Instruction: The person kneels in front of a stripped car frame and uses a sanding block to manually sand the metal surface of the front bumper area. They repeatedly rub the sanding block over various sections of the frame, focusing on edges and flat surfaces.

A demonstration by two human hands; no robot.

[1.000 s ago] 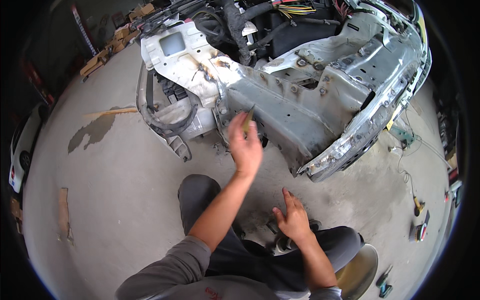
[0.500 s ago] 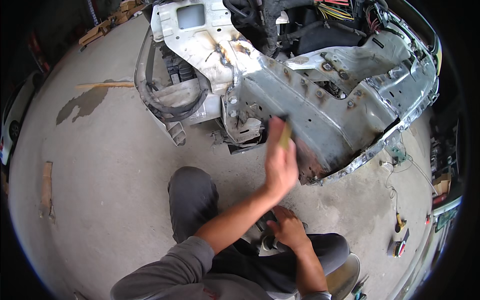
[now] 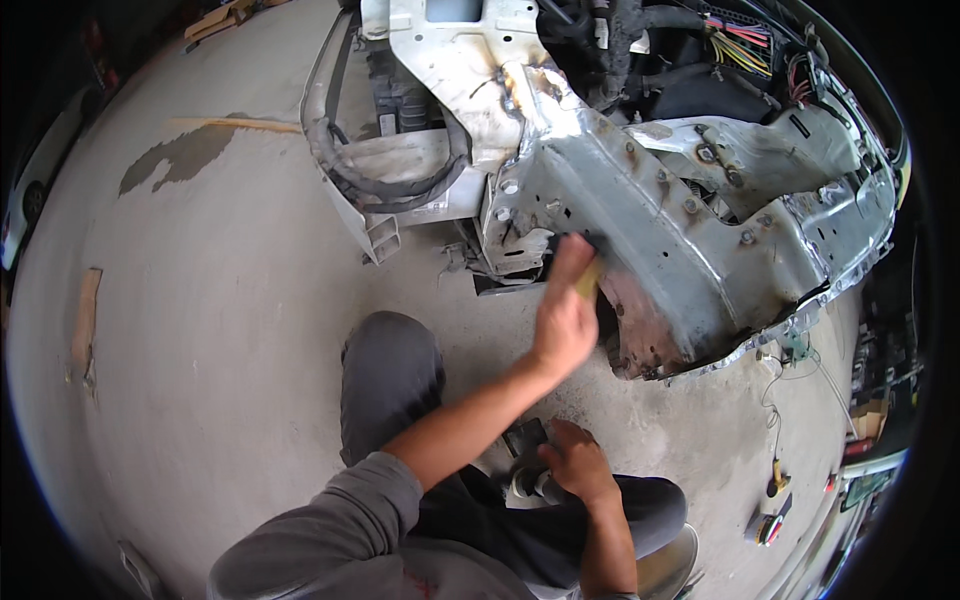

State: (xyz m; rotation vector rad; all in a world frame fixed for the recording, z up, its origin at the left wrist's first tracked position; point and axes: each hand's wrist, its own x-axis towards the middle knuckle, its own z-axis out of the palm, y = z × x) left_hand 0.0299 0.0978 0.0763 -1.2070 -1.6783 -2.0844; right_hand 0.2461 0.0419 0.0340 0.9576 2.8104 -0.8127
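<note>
My left hand (image 3: 567, 315) reaches up to the sheet-metal panel (image 3: 640, 235) of a stripped car front. Its fingers are closed on a small yellow-and-black hand tool (image 3: 588, 278), smeared by motion; its exact kind does not show. The tool's dark end is against or very near the panel, above a reddish-brown patch (image 3: 645, 325). My right hand (image 3: 580, 462) hangs by my bent right leg, thumb and fingers apart, with no held thing showing. Just beside it, between my legs, are a dark flat object and a rounded grey object (image 3: 522, 484), both partly hidden.
Bolts and scorched weld spots mark the bodywork, and its lower edge (image 3: 725, 358) looks jagged. Coloured wires (image 3: 740, 50) show in the engine bay. At the right lie a cord and a yellow-handled tool (image 3: 778, 478). A cardboard strip (image 3: 86, 320) lies on the floor at the left.
The view has shifted, so the car front now sits farther right and slightly lower. My left hand still works the tool over the panel. My right hand stays about where it was.
</note>
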